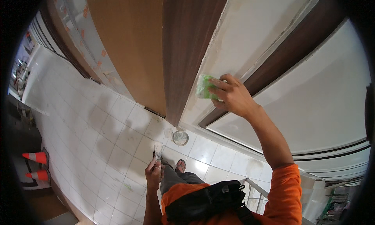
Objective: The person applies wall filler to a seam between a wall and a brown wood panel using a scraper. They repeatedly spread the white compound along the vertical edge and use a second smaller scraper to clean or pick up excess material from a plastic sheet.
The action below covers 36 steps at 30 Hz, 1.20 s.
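Observation:
Against the white wall strip [234, 41], just right of a dark brown door frame [187, 41], my right hand [236, 96] holds a flat green putty spreader [204, 87]. Its face is smeared with whitish filler, and my fingers press on it from the right. Lower down, my left hand [153, 173] is closed around the handle of a putty knife [158, 149] whose blade points away from me and carries pale filler. A round open tin [180, 138] with pale, dried-looking residue stands on the floor near the wall's foot.
White floor tiles [113, 162] spread to the left, with smudges on them. Two orange-and-white traffic cones [36, 158] lie at the far left. A brown door panel [133, 41] stands ahead. A pale metal railing [256, 193] is beside my right side.

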Each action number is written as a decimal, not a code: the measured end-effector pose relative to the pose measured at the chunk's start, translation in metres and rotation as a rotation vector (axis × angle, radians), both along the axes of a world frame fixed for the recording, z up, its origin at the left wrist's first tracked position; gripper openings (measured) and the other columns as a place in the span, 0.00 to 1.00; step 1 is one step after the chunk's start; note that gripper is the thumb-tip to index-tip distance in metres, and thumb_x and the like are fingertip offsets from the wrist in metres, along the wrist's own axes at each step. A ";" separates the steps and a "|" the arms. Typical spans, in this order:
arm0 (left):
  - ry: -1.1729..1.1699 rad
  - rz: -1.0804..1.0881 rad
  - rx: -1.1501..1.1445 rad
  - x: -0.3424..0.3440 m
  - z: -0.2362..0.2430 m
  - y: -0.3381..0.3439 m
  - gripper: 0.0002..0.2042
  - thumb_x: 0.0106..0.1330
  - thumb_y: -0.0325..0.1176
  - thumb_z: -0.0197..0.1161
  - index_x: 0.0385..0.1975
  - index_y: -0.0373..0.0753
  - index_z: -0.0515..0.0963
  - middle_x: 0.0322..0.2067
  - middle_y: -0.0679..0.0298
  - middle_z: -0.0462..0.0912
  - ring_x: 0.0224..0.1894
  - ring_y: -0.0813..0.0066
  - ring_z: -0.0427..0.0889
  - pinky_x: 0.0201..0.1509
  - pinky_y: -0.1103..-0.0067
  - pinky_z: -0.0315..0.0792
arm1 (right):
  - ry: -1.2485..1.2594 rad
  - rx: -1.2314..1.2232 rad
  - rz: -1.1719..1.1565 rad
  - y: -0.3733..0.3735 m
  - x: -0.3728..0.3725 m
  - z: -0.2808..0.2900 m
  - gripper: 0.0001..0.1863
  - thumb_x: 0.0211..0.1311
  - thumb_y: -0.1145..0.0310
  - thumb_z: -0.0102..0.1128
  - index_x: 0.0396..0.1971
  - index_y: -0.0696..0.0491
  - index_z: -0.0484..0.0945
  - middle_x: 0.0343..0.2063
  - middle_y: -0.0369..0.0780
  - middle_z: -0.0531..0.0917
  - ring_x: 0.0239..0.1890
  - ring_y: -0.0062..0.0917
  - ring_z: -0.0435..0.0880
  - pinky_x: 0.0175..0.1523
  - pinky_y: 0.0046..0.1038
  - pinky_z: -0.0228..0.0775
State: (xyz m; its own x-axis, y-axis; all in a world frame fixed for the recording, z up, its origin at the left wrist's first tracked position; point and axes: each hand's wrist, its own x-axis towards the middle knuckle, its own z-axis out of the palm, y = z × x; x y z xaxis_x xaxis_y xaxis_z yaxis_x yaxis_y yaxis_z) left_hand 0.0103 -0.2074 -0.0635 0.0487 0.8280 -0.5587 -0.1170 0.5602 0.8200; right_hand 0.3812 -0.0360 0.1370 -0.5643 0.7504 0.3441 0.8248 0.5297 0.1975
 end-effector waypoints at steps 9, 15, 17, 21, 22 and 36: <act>-0.006 0.028 0.010 -0.001 -0.003 0.000 0.20 0.74 0.33 0.55 0.64 0.36 0.73 0.25 0.69 0.77 0.17 0.87 0.70 0.16 0.85 0.63 | 0.154 0.351 -0.095 0.005 -0.006 0.064 0.23 0.46 0.70 0.74 0.48 0.47 0.84 0.53 0.33 0.83 0.52 0.35 0.79 0.52 0.36 0.78; -0.031 0.016 0.049 -0.001 -0.011 -0.002 0.20 0.74 0.31 0.53 0.65 0.37 0.72 0.25 0.69 0.77 0.17 0.87 0.70 0.16 0.85 0.64 | 0.012 0.357 -0.072 0.014 0.000 0.051 0.24 0.47 0.67 0.75 0.49 0.46 0.84 0.57 0.33 0.81 0.56 0.33 0.77 0.53 0.35 0.73; -0.052 0.029 0.017 -0.001 -0.011 -0.002 0.21 0.74 0.31 0.54 0.67 0.38 0.70 0.26 0.69 0.78 0.17 0.87 0.70 0.16 0.86 0.64 | 0.008 0.314 -0.069 0.013 0.000 0.043 0.25 0.46 0.66 0.75 0.49 0.47 0.84 0.57 0.33 0.81 0.57 0.32 0.76 0.51 0.34 0.72; -0.053 0.026 0.014 -0.003 -0.015 -0.002 0.23 0.74 0.32 0.55 0.68 0.38 0.69 0.26 0.69 0.78 0.17 0.87 0.70 0.16 0.86 0.64 | 0.011 0.335 -0.083 0.015 -0.001 0.038 0.25 0.46 0.66 0.75 0.49 0.47 0.84 0.57 0.33 0.81 0.56 0.32 0.77 0.51 0.34 0.72; -0.049 0.035 -0.008 -0.003 -0.012 -0.001 0.23 0.74 0.32 0.55 0.68 0.38 0.69 0.26 0.68 0.78 0.17 0.87 0.70 0.16 0.86 0.64 | 0.020 0.340 -0.077 0.016 -0.002 0.037 0.25 0.46 0.66 0.75 0.49 0.48 0.84 0.57 0.33 0.81 0.56 0.32 0.77 0.50 0.34 0.72; -0.010 0.053 0.034 0.000 0.003 0.009 0.14 0.73 0.33 0.57 0.53 0.32 0.78 0.25 0.67 0.79 0.17 0.84 0.72 0.18 0.83 0.66 | -0.006 0.210 -0.066 0.015 0.003 0.007 0.19 0.48 0.64 0.72 0.44 0.48 0.86 0.56 0.30 0.80 0.55 0.29 0.75 0.50 0.30 0.71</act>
State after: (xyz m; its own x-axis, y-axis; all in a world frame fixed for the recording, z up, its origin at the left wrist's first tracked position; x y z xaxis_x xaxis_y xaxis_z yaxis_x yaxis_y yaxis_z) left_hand 0.0101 -0.1989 -0.0609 0.0096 0.8481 -0.5297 -0.1540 0.5247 0.8372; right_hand 0.3838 -0.0208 0.1440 -0.5189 0.6977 0.4940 0.8548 0.4214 0.3028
